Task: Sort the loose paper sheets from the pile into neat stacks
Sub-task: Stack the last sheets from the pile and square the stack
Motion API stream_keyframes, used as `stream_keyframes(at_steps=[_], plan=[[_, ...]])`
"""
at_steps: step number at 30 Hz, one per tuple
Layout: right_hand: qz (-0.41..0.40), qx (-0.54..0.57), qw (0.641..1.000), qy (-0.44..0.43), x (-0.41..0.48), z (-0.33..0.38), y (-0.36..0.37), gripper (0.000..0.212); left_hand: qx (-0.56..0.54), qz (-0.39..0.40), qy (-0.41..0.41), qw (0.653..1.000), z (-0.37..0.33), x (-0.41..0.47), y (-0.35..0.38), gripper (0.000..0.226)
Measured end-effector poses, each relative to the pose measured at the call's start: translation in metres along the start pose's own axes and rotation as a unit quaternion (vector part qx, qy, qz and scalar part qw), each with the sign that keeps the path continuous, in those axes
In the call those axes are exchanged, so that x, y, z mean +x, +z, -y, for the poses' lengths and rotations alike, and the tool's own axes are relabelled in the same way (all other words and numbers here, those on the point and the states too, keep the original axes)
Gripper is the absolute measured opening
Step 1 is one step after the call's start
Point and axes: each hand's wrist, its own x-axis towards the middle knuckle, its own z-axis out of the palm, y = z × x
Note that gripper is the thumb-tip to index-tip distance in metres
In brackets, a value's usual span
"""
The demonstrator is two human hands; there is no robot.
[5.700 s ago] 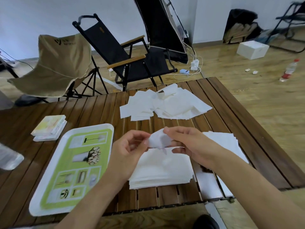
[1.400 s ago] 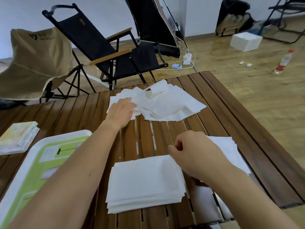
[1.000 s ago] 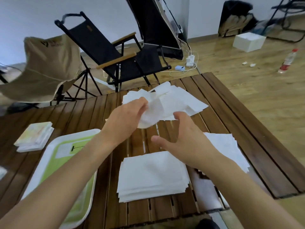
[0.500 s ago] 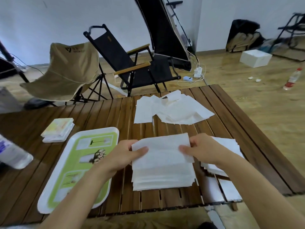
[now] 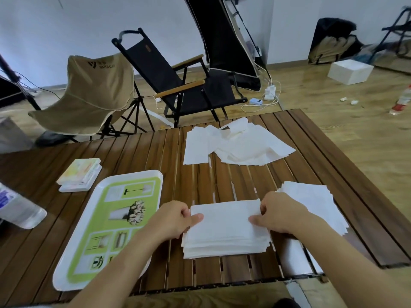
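The room is evenly and fairly brightly lit; shadows are faint and soft, sitting under the left hand point(image 5: 173, 218) and right hand point(image 5: 281, 215) on the near paper stack point(image 5: 224, 238). A pale sheen lies on the floor point(image 5: 311, 83) at the far right. That stack and the loose pile point(image 5: 240, 145) are nearly washed out (little surface detail survives). Wide-angle bending curves the counter point(image 5: 133, 152) edges, and the bottle point(image 5: 20, 210) at the left border is smeared.
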Motion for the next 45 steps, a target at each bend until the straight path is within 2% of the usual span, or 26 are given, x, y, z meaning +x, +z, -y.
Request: stream_keyframes(at_steps=[3, 5, 7, 12, 16, 20, 22, 24, 26, 27, 28, 31, 33, 34, 36, 37, 39, 42, 45], plan=[[-0.062, -0.050, 0.997, 0.015, -0.003, 0.002, -0.006, 0.008, 0.035, -0.095, 0.017, 0.995, -0.004, 0.016, -0.011, 0.028], [-0.094, -0.036, 0.995, 0.008, -0.003, 0.003, -0.013, 0.008, 0.014, -0.140, 0.078, 0.987, -0.011, 0.044, -0.016, 0.014], [-0.104, -0.002, 0.995, -0.003, -0.002, 0.007, -0.017, 0.005, 0.036, -0.140, 0.125, 0.982, -0.018, 0.082, -0.016, 0.021], [-0.093, 0.032, 0.995, -0.022, 0.003, 0.005, -0.015, 0.011, 0.119, -0.124, 0.137, 0.976, -0.025, 0.147, -0.007, 0.044], [-0.104, 0.046, 0.993, -0.025, 0.012, -0.005, -0.021, 0.018, 0.160, -0.208, 0.153, 0.953, -0.028, 0.152, 0.007, 0.045], [-0.125, 0.084, 0.988, -0.040, 0.017, -0.009, -0.024, 0.021, 0.023, -0.318, 0.218, 0.923, -0.036, 0.119, -0.006, 0.021], [-0.125, 0.139, 0.980, -0.065, 0.017, -0.009, -0.023, 0.030, -0.056, -0.333, 0.240, 0.910, -0.051, 0.087, -0.018, 0.013], [-0.108, 0.180, 0.972, -0.102, 0.016, -0.008, -0.022, 0.062, -0.136, -0.301, 0.248, 0.911, -0.068, 0.046, -0.029, 0.013], [-0.065, 0.246, 0.959, -0.127, 0.015, -0.007, -0.023, 0.092, -0.259, -0.215, 0.263, 0.904, -0.082, 0.002, -0.041, 0.024], [-0.030, 0.295, 0.945, -0.142, 0.014, -0.008, -0.024, 0.093, -0.327, -0.173, 0.272, 0.889, -0.087, -0.017, -0.046, 0.030], [0.017, 0.346, 0.924, -0.163, 0.013, -0.010, -0.026, 0.084, -0.388, -0.143, 0.272, 0.869, -0.089, -0.034, -0.049, 0.036], [0.157, 0.435, 0.866, -0.192, 0.006, -0.022, -0.033, 0.044, -0.508, -0.127, 0.217, 0.824, -0.083, -0.058, -0.047, 0.041], [0.183, 0.464, 0.846, -0.186, -0.001, -0.028, -0.035, 0.035, -0.512, -0.147, 0.134, 0.836, -0.069, -0.058, -0.036, 0.029], [0.173, 0.464, 0.852, -0.172, -0.002, -0.029, -0.034, 0.035, -0.489, -0.154, 0.084, 0.854, -0.060, -0.055, -0.028, 0.021], [0.119, 0.376, 0.910, -0.128, -0.001, -0.030, -0.029, 0.039, -0.404, -0.145, 0.010, 0.903, -0.041, -0.045, -0.011, 0.016], [0.095, 0.303, 0.942, -0.106, 0.002, -0.030, -0.023, 0.042, -0.359, -0.132, -0.006, 0.924, -0.032, -0.039, -0.003, 0.021], [0.075, 0.208, 0.972, -0.077, 0.007, -0.030, -0.012, 0.045, -0.291, -0.102, -0.020, 0.951, -0.022, -0.030, 0.009, 0.030], [0.046, 0.154, 0.984, -0.081, 0.013, -0.024, -0.001, 0.045, -0.142, -0.095, -0.015, 0.985, -0.020, -0.024, 0.017, 0.034], [0.012, 0.105, 0.991, -0.078, 0.014, -0.017, 0.001, 0.043, -0.064, -0.105, -0.025, 0.992, -0.020, -0.018, 0.023, 0.036]])
